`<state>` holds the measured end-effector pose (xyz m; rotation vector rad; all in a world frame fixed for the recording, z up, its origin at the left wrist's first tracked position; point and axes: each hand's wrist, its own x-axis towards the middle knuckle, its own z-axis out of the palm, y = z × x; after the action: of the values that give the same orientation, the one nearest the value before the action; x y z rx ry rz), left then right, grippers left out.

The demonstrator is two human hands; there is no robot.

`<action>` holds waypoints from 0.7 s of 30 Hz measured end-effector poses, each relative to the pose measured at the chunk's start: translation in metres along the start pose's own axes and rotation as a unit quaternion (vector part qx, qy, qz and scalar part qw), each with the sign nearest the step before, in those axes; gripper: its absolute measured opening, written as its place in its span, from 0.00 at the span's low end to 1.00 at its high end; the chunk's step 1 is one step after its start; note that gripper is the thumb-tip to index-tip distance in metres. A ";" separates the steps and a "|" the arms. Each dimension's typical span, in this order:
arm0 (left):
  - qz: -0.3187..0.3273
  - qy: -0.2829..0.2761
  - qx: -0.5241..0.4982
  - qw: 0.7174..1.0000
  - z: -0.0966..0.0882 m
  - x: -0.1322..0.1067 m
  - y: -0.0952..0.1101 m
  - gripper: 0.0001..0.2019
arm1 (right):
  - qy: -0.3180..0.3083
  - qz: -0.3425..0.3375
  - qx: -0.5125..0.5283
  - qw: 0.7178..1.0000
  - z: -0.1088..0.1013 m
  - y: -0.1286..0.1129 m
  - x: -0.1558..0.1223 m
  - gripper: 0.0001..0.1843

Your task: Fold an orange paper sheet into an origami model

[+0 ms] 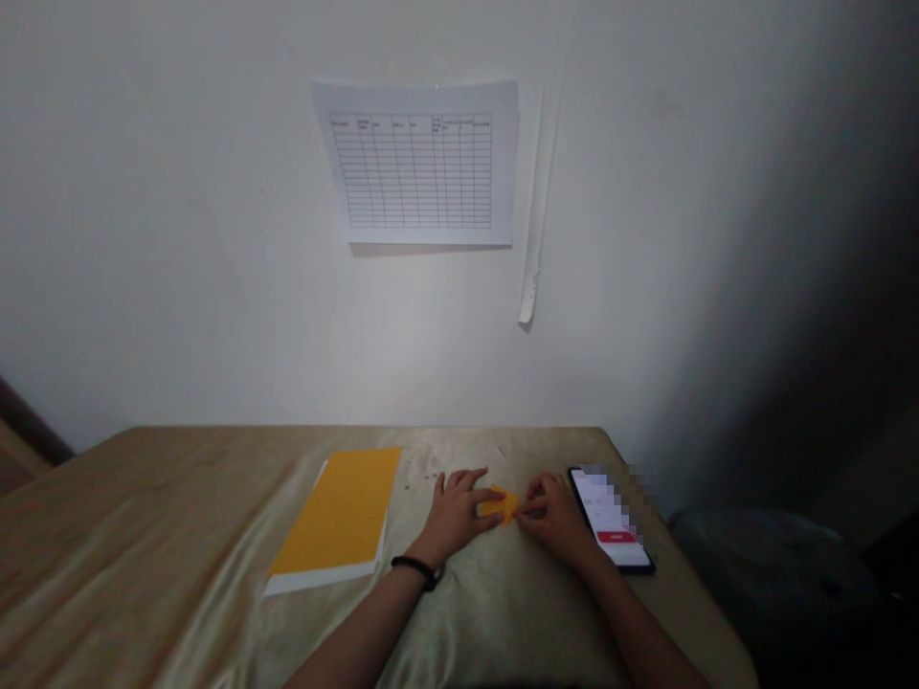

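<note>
A small piece of folded yellow paper lies on the cloth-covered table between my two hands. My left hand, with a black band on the wrist, has its thumb and index finger on the paper's left side. Its other fingers reach out over the cloth. From the other side, my right hand pinches the paper's right edge between thumb and fingertips, the remaining fingers curled. The fingers cover parts of the paper, and its exact folded shape is too small to make out.
Left of my hands lies a stack of yellow and white paper sheets. A phone with a lit screen is close beside my right hand. The wall behind carries a printed table sheet. A dark bag-like shape stands beyond the table's right edge.
</note>
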<state>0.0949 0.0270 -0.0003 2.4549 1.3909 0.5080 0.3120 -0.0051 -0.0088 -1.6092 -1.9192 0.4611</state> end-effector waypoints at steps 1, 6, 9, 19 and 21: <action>0.000 0.000 -0.001 1.000 0.000 0.000 0.000 0.19 | 0.004 0.005 -0.008 1.000 0.000 0.001 0.001 0.04; -0.003 -0.008 0.001 1.000 0.000 0.000 0.000 0.19 | 0.050 0.022 -0.039 0.998 0.001 0.004 0.004 0.07; -0.003 -0.005 0.005 1.000 0.001 0.000 -0.001 0.19 | 0.071 0.033 -0.058 0.995 0.002 0.005 0.005 0.07; -0.006 0.001 0.007 1.000 0.002 0.000 -0.001 0.19 | 0.082 0.010 -0.002 0.997 0.006 0.008 0.006 0.05; -0.005 0.000 0.006 1.000 0.001 -0.001 0.000 0.19 | 0.064 -0.006 0.030 0.997 0.007 0.008 0.005 0.04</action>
<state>0.0950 0.0261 -0.0011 2.4564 1.4096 0.5002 0.3130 0.0018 -0.0179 -1.5491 -1.8027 0.3980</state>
